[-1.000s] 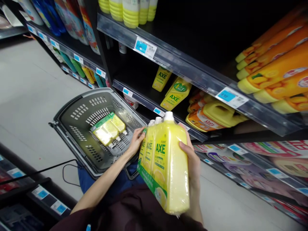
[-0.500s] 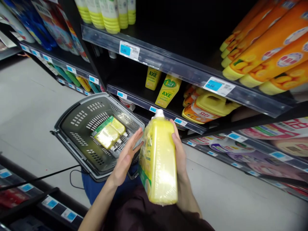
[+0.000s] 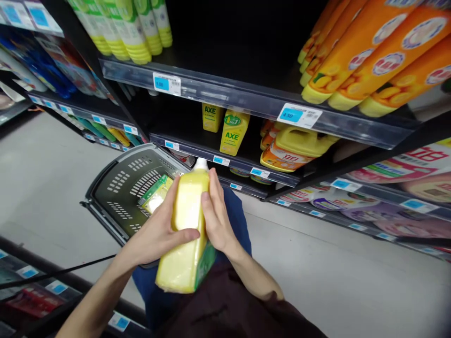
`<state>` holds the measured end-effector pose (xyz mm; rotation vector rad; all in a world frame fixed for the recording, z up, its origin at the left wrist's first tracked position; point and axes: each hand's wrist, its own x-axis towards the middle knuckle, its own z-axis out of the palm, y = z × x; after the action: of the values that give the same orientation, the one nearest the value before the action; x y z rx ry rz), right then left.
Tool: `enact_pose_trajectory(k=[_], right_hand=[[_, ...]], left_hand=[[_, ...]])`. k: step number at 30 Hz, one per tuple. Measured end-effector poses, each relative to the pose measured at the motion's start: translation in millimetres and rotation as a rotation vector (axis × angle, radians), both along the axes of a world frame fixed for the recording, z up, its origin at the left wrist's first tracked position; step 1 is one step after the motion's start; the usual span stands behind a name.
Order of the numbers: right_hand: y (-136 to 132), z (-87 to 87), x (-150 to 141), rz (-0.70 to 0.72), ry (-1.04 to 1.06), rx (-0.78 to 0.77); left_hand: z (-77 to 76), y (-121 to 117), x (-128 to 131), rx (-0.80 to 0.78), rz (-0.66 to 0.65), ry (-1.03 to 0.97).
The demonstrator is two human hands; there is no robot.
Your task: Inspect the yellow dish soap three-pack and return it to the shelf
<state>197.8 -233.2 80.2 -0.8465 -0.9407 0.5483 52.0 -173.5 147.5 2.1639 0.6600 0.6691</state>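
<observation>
You have the yellow pack tilted above your lap, beside the basket; the step seems to be handling it. Your left hand wraps it, thumb across; your right hand's grip, half-curled, presses its other side. Any next move calls for both palms supporting its weight.
</observation>
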Motion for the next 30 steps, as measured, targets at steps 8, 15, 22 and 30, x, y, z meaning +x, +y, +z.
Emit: enact_pose_trajectory(k=[8,15,22,30], right_hand=[[63.5,-97.2,46.0,-0.243,0.092,-0.027],[98.9,-157.5,34.9,0.136,0.429,-0.171],[93.7,-157.5,39.4,0.361,0.485,-0.107],[68.7,-141.8,15.2,0.151,0.326,-0.161]], left_hand=[[-3.0,45.4,-32.6,-0.093,0.217,-0.014],[-4.2,53.5,-37.2,-0.101,0.167,-0.061],[-14.1,47.5,-54.7,-0.038,0.098,-0.146],[-14.2,28.3,-67.3,0.021,0.141,-0.128]])
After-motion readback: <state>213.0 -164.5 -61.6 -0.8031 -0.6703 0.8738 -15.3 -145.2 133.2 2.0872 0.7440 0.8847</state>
